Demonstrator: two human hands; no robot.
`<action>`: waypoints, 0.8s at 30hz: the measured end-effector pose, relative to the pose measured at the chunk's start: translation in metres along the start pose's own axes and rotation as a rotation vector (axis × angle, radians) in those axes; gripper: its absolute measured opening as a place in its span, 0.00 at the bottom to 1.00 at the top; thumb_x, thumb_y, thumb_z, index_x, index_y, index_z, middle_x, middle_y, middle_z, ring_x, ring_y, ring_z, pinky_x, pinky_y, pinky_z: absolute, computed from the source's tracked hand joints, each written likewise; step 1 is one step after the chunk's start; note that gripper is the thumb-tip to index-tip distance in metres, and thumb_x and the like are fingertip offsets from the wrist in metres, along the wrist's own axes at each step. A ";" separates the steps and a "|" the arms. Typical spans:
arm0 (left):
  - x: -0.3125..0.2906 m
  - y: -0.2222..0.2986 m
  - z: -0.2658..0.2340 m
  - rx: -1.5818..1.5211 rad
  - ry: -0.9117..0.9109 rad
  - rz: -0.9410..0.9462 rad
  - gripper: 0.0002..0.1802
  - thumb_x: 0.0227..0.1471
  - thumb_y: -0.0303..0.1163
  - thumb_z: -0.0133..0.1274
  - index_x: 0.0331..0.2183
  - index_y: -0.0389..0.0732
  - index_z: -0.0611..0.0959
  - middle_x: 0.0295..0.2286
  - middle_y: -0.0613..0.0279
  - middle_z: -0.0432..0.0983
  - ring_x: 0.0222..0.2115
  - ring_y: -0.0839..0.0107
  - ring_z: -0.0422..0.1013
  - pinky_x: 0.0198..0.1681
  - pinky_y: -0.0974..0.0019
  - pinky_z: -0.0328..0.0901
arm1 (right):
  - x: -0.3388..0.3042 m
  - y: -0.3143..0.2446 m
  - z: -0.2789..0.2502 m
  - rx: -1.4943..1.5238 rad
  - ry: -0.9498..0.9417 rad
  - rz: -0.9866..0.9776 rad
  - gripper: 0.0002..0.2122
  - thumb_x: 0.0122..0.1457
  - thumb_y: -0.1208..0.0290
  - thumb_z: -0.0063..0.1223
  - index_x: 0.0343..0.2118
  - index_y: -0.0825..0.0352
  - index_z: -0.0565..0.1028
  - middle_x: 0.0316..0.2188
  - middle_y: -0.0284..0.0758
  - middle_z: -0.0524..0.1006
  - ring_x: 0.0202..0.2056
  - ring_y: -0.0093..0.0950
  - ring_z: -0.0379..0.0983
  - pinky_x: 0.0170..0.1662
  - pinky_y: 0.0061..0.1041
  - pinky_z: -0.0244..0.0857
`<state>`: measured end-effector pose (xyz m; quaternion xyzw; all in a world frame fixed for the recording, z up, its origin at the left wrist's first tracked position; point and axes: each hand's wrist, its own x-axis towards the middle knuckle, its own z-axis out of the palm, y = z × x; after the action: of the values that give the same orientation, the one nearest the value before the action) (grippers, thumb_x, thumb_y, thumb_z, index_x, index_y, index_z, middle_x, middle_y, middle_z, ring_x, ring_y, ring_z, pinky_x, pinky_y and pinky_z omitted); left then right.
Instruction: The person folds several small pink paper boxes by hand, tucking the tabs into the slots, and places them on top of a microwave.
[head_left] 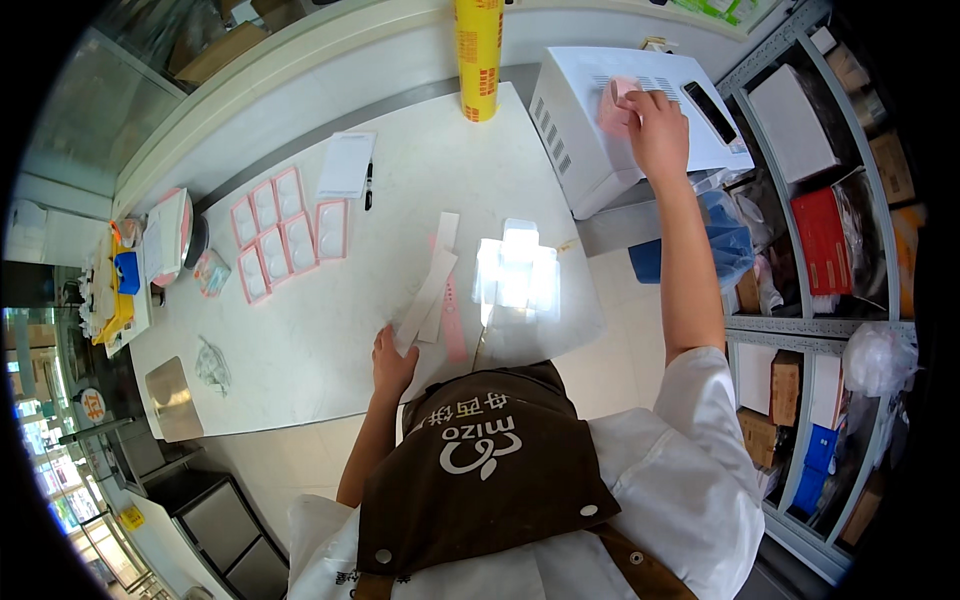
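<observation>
My right hand (660, 130) reaches to the top of a white box-shaped appliance (590, 150). Its fingers are closed on the edge of a pink roll (615, 110), which looks like a roll of labels or tape. Down at the table's near side, my left hand (393, 365) has thumb and fingers about the lower end of a white paper strip (428, 298). That strip crosses another white strip (449, 232), and beneath them a pink strip (454, 325) pokes out. Clear plastic boxes (518, 275) shine in strong light, right of the strips.
Pink-edged trays (275, 235) lie left of a white pad (346, 165) and black pen (369, 186). A tall yellow roll (478, 60) stands at the table's back. A phone (709, 112) rests on the appliance. Loaded shelves (830, 325) flank the right; crumpled clear plastic (212, 366) lies left.
</observation>
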<state>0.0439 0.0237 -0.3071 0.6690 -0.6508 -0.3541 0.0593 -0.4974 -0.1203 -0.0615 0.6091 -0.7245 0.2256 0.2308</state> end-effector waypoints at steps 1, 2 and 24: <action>0.000 0.000 0.002 -0.005 0.003 0.000 0.46 0.51 0.41 0.60 0.65 0.37 0.60 0.64 0.43 0.56 0.64 0.43 0.55 0.65 0.48 0.56 | -0.005 -0.002 0.001 0.020 0.051 0.050 0.05 0.59 0.70 0.55 0.36 0.61 0.78 0.37 0.34 0.79 0.41 0.40 0.74 0.44 0.41 0.66; -0.001 0.001 0.001 -0.010 0.009 -0.001 0.46 0.51 0.41 0.60 0.65 0.37 0.60 0.64 0.43 0.55 0.64 0.43 0.55 0.65 0.48 0.56 | -0.009 -0.005 0.003 0.042 0.102 0.099 0.05 0.59 0.69 0.55 0.35 0.61 0.78 0.36 0.35 0.79 0.41 0.41 0.74 0.44 0.42 0.66; 0.015 0.039 -0.003 0.205 0.033 -0.071 0.26 0.47 0.42 0.65 0.44 0.42 0.74 0.44 0.54 0.71 0.48 0.52 0.70 0.48 0.49 0.70 | -0.184 -0.124 0.028 0.688 -0.458 0.020 0.13 0.58 0.76 0.53 0.47 0.65 0.77 0.47 0.41 0.78 0.46 0.41 0.75 0.52 0.35 0.68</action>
<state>0.0122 0.0029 -0.2899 0.7000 -0.6584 -0.2763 -0.0115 -0.3486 -0.0134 -0.1896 0.6781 -0.6453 0.3156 -0.1555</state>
